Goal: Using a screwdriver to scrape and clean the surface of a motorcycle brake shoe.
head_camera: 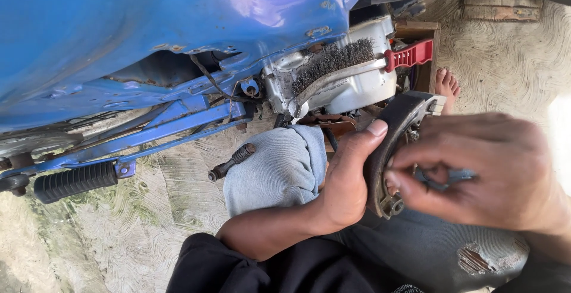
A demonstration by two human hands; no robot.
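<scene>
At the far left the black footpeg (75, 181) juts over bare patterned concrete (148, 221), open room beneath the blue motorcycle body (119, 25). My grey-clad knee (276, 171) crowds the middle, and a wire brush (345, 67) with a red handle rests on the engine case (351, 91) above. My left hand (345, 180) clamps the curved brake shoe (389, 144); my right hand (488, 171) pinches together at its inner side, blurred

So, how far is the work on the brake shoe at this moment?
Done: the curved brake shoe is off the blue motorcycle, and a wire brush with a red handle rests on the engine case. In hand: the left hand holds the shoe by its edge while the right hand works on its inner side with something small and blurred. Left: the shoe is not refitted.
</scene>
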